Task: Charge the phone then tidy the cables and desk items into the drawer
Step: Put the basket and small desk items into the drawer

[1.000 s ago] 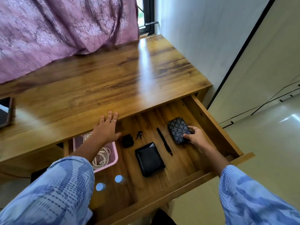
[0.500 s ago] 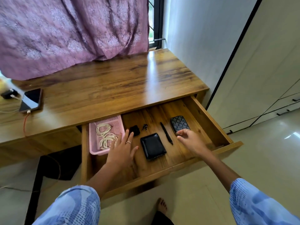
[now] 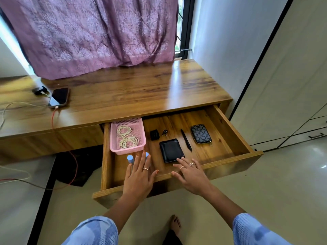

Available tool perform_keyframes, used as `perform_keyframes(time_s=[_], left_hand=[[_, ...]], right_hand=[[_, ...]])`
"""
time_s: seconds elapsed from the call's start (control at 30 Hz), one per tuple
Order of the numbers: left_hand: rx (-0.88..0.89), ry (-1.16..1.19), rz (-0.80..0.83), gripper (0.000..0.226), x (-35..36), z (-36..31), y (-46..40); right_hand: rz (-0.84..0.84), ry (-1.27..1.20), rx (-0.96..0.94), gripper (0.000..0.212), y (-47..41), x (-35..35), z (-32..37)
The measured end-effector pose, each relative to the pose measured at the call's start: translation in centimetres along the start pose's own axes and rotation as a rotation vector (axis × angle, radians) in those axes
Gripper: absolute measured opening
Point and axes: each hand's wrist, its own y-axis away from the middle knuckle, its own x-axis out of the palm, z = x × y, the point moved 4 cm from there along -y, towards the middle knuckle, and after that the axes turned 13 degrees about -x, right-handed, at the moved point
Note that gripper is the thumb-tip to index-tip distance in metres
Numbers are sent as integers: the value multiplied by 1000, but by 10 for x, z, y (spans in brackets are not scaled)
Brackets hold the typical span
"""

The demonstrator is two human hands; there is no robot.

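Observation:
The wooden drawer (image 3: 230,128) stands pulled out from under the desk (image 3: 123,92). Inside lie a pink basket (image 3: 139,137) with coiled white cables (image 3: 126,137), a small black adapter (image 3: 154,134), keys (image 3: 164,132), a black pen (image 3: 186,139), a black wallet (image 3: 171,150) and a patterned zip pouch (image 3: 201,133). The phone (image 3: 59,97) lies on the desk at the left with a red cable (image 3: 53,119) plugged in. My left hand (image 3: 138,175) hovers flat and empty over the drawer's front. My right hand (image 3: 192,175) rests by the front edge, fingertips near the wallet, holding nothing.
A purple curtain (image 3: 99,36) hangs behind the desk. A black plug (image 3: 39,90) and white cable (image 3: 17,105) lie by the phone. Loose cables (image 3: 16,175) trail on the floor at the left. White wardrobe doors (image 3: 292,85) stand at the right. My bare foot (image 3: 175,225) is below the drawer.
Both hands have drawn back from the items to the drawer's front edge. My right hand has left the patterned pouch. The view has pulled back and now shows the phone and floor.

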Motion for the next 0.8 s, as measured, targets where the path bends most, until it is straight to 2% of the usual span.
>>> perform_keyframes(time_s=[0.4, 0.7, 0.8], left_hand=[[-26, -53, 3, 89, 12, 3, 10], [-30, -56, -45, 65, 15, 7, 4], [-21, -73, -70, 63, 16, 8, -2]], right_hand=[[-17, 95, -17, 85, 0, 9, -4], [15, 102, -3, 76, -3, 7, -4], [19, 103, 1, 74, -8, 6, -5]])
